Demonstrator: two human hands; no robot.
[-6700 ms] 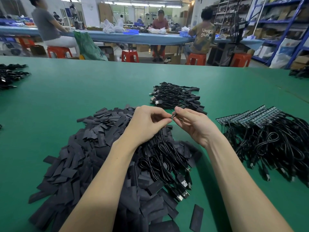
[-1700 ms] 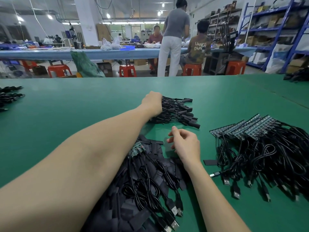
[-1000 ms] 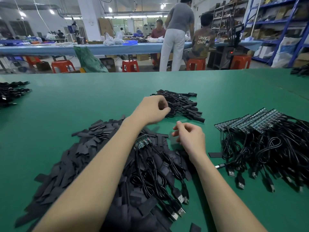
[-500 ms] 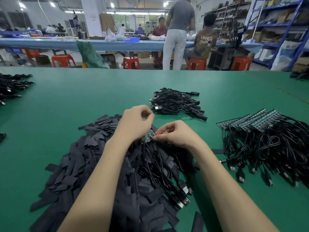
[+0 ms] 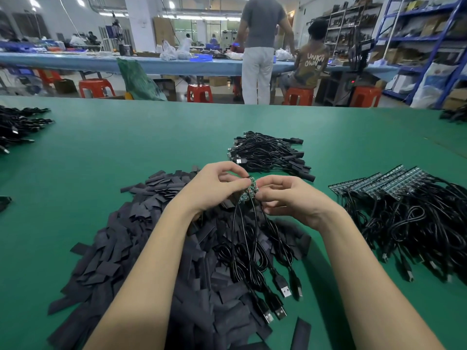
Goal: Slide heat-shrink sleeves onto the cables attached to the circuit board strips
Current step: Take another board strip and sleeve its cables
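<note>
Two hands, left hand [image 5: 214,189] and right hand [image 5: 290,198], pinch the circuit board strip [image 5: 250,192]; I'd isolate one cable [image 5: 255,238], then take a sleeve from the heat-shrink pile [image 5: 141,238] at seven o'clock.

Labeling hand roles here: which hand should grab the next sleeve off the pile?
Left, probably. The left hand sits directly over the heat-shrink sleeve pile, which spreads to its side. The right hand pinches the circuit board strip whose cables hang below, so it could keep holding.

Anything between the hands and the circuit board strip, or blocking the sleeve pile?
No. The left hand and right hand both pinch the circuit board strip; the sleeve pile lies uncovered below.
</note>
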